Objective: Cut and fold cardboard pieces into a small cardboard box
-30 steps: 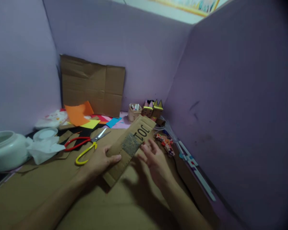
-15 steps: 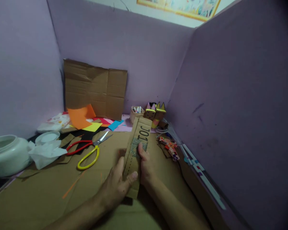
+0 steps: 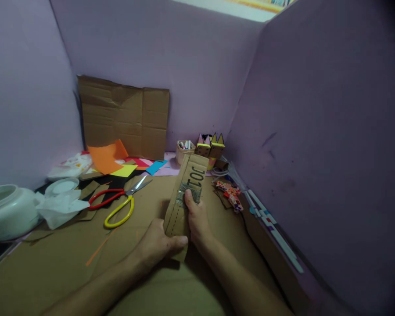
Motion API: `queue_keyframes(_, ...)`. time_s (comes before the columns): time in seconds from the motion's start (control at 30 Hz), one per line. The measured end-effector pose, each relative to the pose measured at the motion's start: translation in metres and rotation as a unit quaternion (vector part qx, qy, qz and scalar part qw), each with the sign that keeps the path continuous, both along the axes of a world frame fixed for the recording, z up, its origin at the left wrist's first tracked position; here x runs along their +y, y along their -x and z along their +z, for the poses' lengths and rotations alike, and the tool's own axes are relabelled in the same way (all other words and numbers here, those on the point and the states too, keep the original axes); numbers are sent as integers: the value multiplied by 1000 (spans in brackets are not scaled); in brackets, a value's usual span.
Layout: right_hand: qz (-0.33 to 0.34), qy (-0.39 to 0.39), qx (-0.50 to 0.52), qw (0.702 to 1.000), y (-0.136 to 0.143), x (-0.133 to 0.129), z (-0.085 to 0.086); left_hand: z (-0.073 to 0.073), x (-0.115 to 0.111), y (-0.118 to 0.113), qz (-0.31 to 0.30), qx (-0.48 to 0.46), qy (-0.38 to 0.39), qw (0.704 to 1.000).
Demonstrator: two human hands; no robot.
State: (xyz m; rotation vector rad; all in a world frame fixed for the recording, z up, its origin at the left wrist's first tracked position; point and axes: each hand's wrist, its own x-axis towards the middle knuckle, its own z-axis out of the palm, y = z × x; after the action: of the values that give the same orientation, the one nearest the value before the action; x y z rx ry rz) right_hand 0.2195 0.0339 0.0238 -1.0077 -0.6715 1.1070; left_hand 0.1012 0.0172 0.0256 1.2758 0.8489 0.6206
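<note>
Left hand (image 3: 156,245) pinches the near end of a cardboard strip (image 3: 176,224), thumb across its face; right hand (image 3: 199,221) grips its right edge higher up, thumb pressed on the grey patch (image 3: 181,199). Strip sits between both hands, tilted, far end pointing away, printed face up. Fingers behind it hidden. Step in hand looks like squeezing or steadying the strip along its length; best done with even pressure from both thumbs, edges kept lined up, no twist, and the patch pressed flat rather than dragged. Cardboard probably creases if one hand bears down harder. Under the hands, a cardboard mat (image 3: 52,272). Just left of the left hand, scissors (image 3: 129,193), blades apart, clear of the strip. Beyond the hands, a small tub (image 3: 181,157) holds markers (image 3: 185,145), tips poking above the rim; beside it, two eared boxes (image 3: 210,150), contents not readable. Far left of the hands, a white jar (image 3: 11,215), uncovered, inside too dim to tell; tissue (image 3: 62,208) next to it, round lid (image 3: 62,185) behind. Ahead-left, orange paper (image 3: 107,158) before an upright cardboard sheet (image 3: 125,116). Right of the hands, patterned scraps (image 3: 230,195), then white strips (image 3: 285,248).
</note>
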Motion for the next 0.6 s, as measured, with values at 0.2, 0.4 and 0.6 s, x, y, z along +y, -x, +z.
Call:
queue_keyframes(0.2, -16, -2, -22, 1000, 4, 2, -1, 8, -8, -6, 48, 21, -16, 999)
queue_keyframes(0.4, 188, -5, 31, 982, -10, 3, 6, 13, 16, 8, 97, -82, 95, 987)
queue_keyframes(0.6, 278, 53, -36, 958, -16, -4, 7, 16, 27, 22, 46, -121, 116, 985)
